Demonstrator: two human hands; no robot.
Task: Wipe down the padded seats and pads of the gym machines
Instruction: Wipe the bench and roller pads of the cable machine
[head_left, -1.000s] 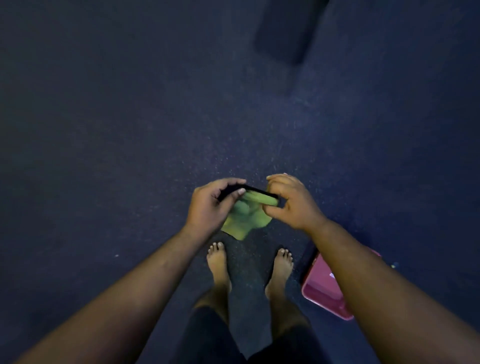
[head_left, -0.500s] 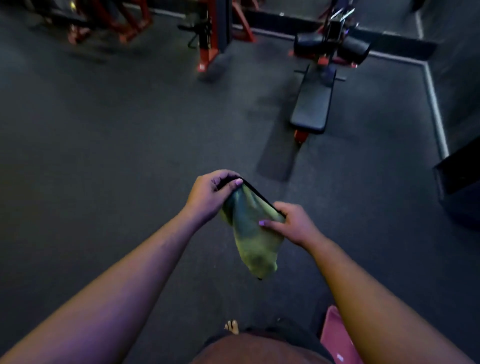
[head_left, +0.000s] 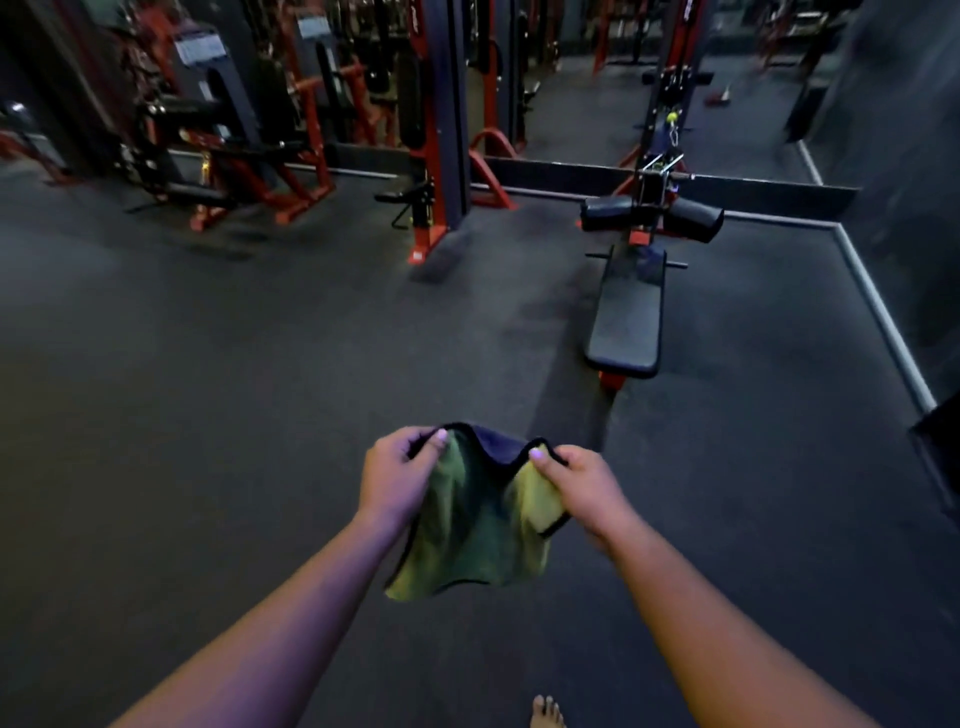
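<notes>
**Cloth stretched between both hands, bench pad lying ahead and to the right**

The person is standing on the dark floor (head_left: 218, 426) and holding a yellow-green cloth (head_left: 467, 525) in front of the body. The left hand (head_left: 397, 475) is pinching the cloth's upper left edge between thumb and curled fingers. The right hand (head_left: 582, 483) is pinching the upper right edge in the same way, so the cloth is hanging open between them, well clear of any pad.

The nearest padded thing is the bench (head_left: 628, 317), which is lying ahead and somewhat to the right. Its long axis is running away from the person, near end closest, and two roller pads (head_left: 649, 213) are sitting across its far end. The right hand is nearer to it than the left; a walk forward looks needed before wiping can begin.

Further left, red-framed machines (head_left: 228, 150) are standing along the far side, with a red upright (head_left: 439, 156) between them and the bench. The room is dim. A pale floor edging (head_left: 883, 312) is running down the right side. One bare foot (head_left: 545, 714) is showing at the bottom edge.
</notes>
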